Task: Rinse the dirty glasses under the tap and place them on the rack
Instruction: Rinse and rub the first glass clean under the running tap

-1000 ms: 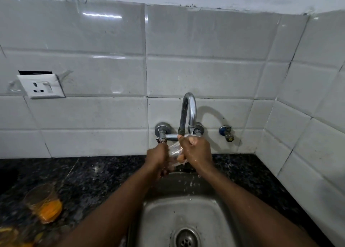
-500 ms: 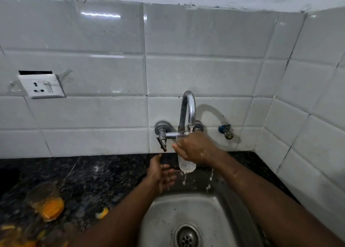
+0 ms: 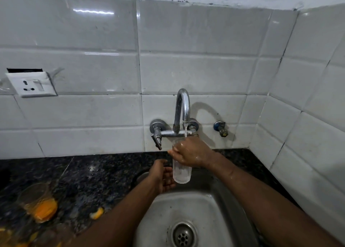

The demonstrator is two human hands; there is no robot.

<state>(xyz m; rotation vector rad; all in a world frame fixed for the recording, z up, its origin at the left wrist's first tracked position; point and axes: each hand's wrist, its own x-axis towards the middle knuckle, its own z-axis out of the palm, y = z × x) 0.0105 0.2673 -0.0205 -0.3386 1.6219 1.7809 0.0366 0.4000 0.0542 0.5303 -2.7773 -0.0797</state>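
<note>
My right hand (image 3: 190, 154) grips a clear glass (image 3: 181, 174) upright under the chrome tap (image 3: 182, 108). A thin stream of water runs from the spout into the glass, which is nearly full. My left hand (image 3: 162, 175) hovers open just left of the glass, palm turned toward it, holding nothing. A second glass (image 3: 38, 203) with orange pulp inside lies tilted on the dark counter at the left. No rack is in view.
A steel sink (image 3: 196, 209) with its drain (image 3: 183, 235) lies below my hands. Orange scraps (image 3: 97, 213) dot the black granite counter (image 3: 93, 172). A wall socket (image 3: 31, 84) sits at the left, and a small valve (image 3: 221, 128) right of the tap.
My left hand let go of the glass and dropped beside it. My right hand turned the glass upright under the running stream, and it has filled with water.
</note>
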